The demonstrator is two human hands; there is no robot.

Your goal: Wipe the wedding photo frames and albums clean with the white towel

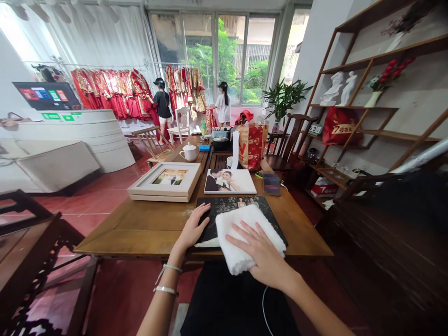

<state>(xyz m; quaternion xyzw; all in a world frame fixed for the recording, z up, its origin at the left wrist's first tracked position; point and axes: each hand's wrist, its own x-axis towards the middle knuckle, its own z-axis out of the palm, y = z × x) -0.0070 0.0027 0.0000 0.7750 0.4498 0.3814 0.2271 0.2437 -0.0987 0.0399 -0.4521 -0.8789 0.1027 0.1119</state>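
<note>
A dark photo panel or album (pixel 209 232) with small figures near its top lies at the table's near edge. My left hand (pixel 194 225) rests on its left side, fingers extended. A folded white towel (pixel 229 223) covers much of the panel's right half and hangs past the table edge. Flat on top of the towel lies my right hand (pixel 261 254), its fingers spread. Just beyond is a photo print of a couple (pixel 231 181). To its left sits a stack of white picture frames (pixel 164 181).
On the wooden table (pixel 140 228) are a white teapot (pixel 189 151), a phone (pixel 271 183) at the right and a red-patterned paper bag (pixel 251 147). Shelving (pixel 364 60) stands right, chairs left. Two people (pixel 163 107) are near red garments (pixel 114 88) at the back.
</note>
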